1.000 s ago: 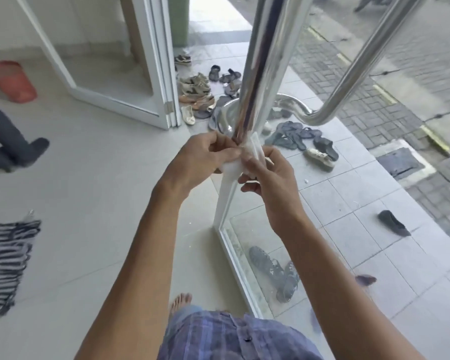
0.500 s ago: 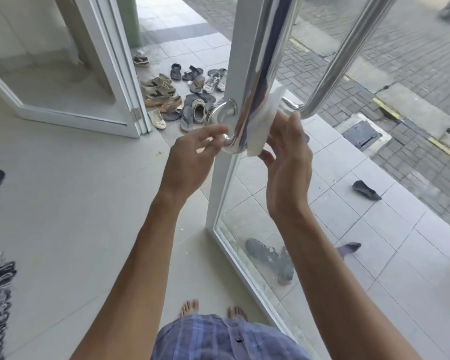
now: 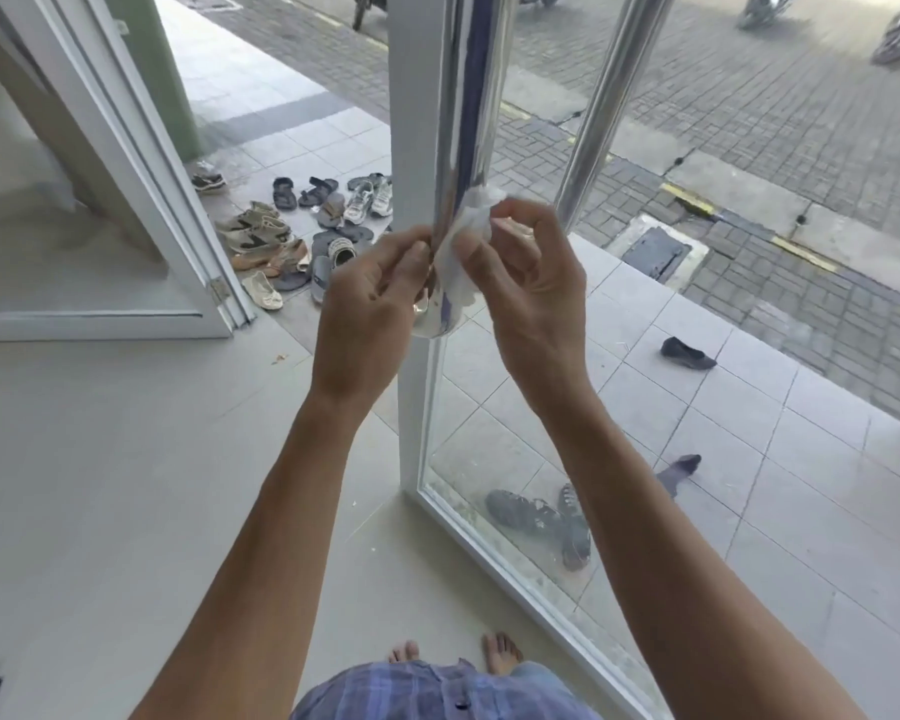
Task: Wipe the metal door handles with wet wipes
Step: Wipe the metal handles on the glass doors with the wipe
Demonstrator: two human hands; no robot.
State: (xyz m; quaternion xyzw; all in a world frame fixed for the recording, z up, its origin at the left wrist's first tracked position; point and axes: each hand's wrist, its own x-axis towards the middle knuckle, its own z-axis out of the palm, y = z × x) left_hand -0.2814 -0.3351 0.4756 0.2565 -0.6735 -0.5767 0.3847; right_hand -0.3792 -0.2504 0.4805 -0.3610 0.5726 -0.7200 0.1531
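The right hand (image 3: 528,283) had bunched the wet wipe (image 3: 463,257), previously flat, pinching it against the inner handle (image 3: 463,122); the left hand (image 3: 370,304), at nine o'clock, pinched its edge—rubbing underway.

a heap of shoes and sandals (image 3: 302,236) lies on the tiled porch (image 3: 749,407), taken here as the landmark. just left of the heap stands an open white door frame (image 3: 141,163), with a green pillar (image 3: 165,70) behind it. right of the heap and well apart, a lone black shoe (image 3: 688,353) rests on the tiles. nearer the camera than the heap, a pair of dark sandals (image 3: 541,517) sits behind glass, a dark sock (image 3: 679,470) just beside them. beyond the heap runs brick paving (image 3: 749,96) with a metal drain cover (image 3: 655,253).
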